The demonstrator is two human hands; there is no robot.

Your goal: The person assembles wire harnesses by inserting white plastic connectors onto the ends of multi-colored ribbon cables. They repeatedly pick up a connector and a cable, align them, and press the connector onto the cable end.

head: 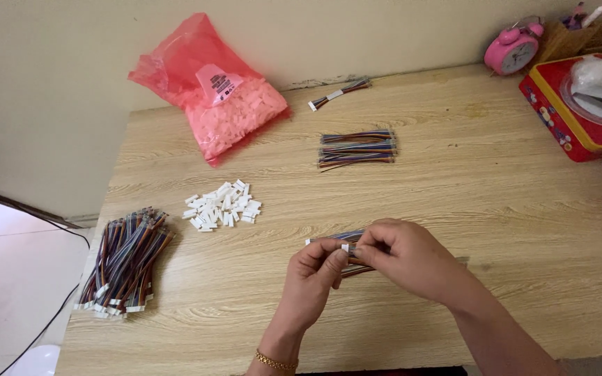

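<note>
Work in hand: I am holding a short multicoloured wire harness (348,245) over the tabletop (454,209), with a small white connector housing (345,247) pinched at its end between my two hands.
Done so far: a large heap of wire harnesses with white connectors (125,263) lies at the tabletop's edge at about 9 o'clock from my hands; by my judgement these are finished pieces, since white housings show at their ends. One single harness with a white end (339,92) lies far off at 12 o'clock near the wall.
Left to do: a small bundle of bare coloured wires (357,148) lies at 12 o'clock, nearer than the single one, with no white ends that I can see. A loose pile of white connector housings (223,206) sits at 10 o'clock, and a pink plastic bag of more housings (221,97) lies beyond it at 11 o'clock. I judge plenty of housings remain and only a few wires.
Left hand (313,275): raised from below, wrist bent upward, thumb and forefinger closed on the white housing; a gold bracelet (275,361) circles the wrist.
Right hand (405,254): coming in from 4 o'clock, fingers curled and closed on the wires just beside the housing, knuckles up.
Contact: both hands' fingertips meet at the harness; it hangs clear of the tabletop as far as I can tell.
</note>
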